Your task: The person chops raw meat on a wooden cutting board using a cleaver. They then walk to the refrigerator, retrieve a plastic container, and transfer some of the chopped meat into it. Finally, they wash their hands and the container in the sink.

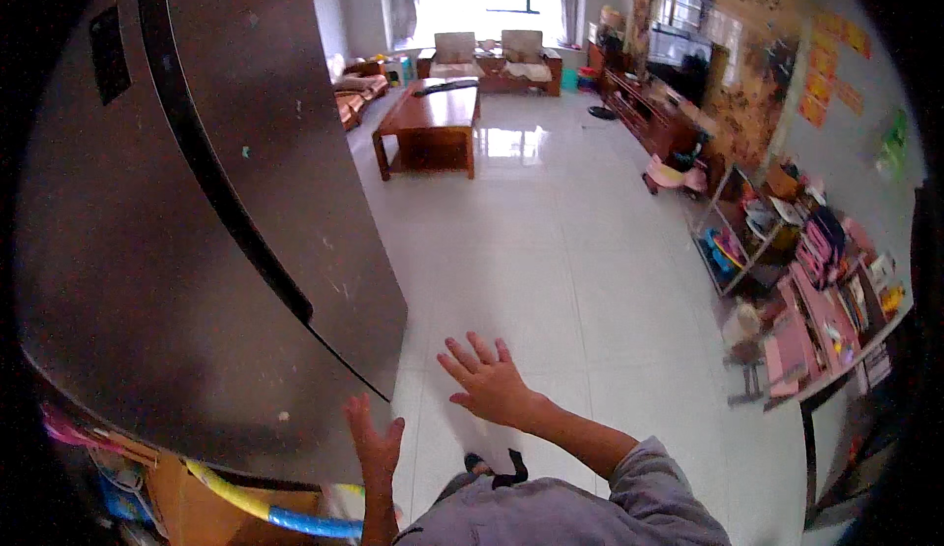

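My left hand (pixel 376 439) is raised with thumb and fingers apart, and holds nothing. In the picture it overlaps the lower edge of a tall dark brown appliance, apparently a refrigerator (pixel 243 251); whether they touch, I cannot tell. My right hand (pixel 490 387) reaches forward over the pale tiled floor (pixel 509 280), fingers spread and palm down. Nothing is in it, and it touches nothing. A yellow and blue hoop (pixel 302 520) shows below the appliance, left of my left forearm.
Ahead stands a wooden coffee table (pixel 435 107), with two armchairs (pixel 455 55) beyond it by the window. Along the right are a TV cabinet (pixel 649 114), a pink ride-on toy (pixel 671 175), a metal rack (pixel 726 251) and a cluttered pink desk (pixel 818 310).
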A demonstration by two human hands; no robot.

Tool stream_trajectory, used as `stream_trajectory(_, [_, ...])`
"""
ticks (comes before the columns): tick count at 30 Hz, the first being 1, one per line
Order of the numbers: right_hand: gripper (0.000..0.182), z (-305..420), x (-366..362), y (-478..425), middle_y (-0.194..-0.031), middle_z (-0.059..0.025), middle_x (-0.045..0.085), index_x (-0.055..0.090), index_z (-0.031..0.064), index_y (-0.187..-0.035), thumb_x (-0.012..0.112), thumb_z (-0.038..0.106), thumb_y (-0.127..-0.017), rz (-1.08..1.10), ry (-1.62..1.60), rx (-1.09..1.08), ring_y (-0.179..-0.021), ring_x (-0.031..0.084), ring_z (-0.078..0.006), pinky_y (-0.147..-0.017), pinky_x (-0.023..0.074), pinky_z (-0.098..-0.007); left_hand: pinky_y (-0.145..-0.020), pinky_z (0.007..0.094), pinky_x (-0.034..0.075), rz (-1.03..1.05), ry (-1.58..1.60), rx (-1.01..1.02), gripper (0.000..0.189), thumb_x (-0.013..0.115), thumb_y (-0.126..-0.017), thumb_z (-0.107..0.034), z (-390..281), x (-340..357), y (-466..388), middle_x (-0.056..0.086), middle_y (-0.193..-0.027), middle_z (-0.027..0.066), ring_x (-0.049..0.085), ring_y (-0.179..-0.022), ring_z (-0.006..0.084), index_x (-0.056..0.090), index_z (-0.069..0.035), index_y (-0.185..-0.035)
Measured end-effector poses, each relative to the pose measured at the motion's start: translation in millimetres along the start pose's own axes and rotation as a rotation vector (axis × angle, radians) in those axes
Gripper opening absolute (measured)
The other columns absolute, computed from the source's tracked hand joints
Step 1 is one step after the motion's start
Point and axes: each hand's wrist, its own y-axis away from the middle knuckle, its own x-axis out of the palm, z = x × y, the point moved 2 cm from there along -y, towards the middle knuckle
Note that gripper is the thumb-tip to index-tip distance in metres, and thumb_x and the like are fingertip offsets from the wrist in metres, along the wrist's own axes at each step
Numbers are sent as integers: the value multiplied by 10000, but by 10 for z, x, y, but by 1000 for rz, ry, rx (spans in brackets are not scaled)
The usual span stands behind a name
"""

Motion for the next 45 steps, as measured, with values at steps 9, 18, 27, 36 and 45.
stream_trajectory(9, [648,-14,486,-2252,-1436,-129,352,468,69,-1299,689,356,-762,-195,-203,-449,-1367,231,-350,-961,369,-549,-1115,465,177,-164,55,-85,718,683,-787,-204,200,-61,-1570,238,-1481,210,176,-1386,383,338,-14,-1387])
stream_trajectory(18, [418,578,676,-3877,-1364,-134,428,598,54,-1158,566,288,-813,-330,-37,-1071,-1320,297,-349,-989,341,-490,-1033,444,334,-631,244,-267,680,644,-786,-37,549,-210,-1786,337,-1445,176,335,-1327,331,332,-11,-1390])
stream_trajectory(27, [225,235,771,-4663,-937,-58,578,701,122,-883,563,260,-770,-535,400,-1232,-903,444,-215,-632,372,-361,-1065,439,288,-725,-24,-498,714,563,-778,117,309,201,-2418,251,-1494,132,247,-1370,254,296,-42,-1421])
stream_trajectory(36, [258,302,990,-4646,-787,-42,502,692,108,-896,592,280,-731,-576,445,-1093,-832,405,-207,-598,356,-345,-1033,399,339,-967,296,-575,625,549,-866,-61,-524,512,-2624,251,-1496,117,233,-1372,265,280,-30,-1428])
stream_trajectory(45, [299,663,1144,-4592,-990,-81,566,676,104,-992,640,211,-715,-460,727,-1016,-932,438,-259,-643,384,-405,-1008,435,349,-1095,286,-584,583,543,-870,-94,-1005,1196,-1865,306,-1470,110,342,-1301,263,335,-73,-1414])
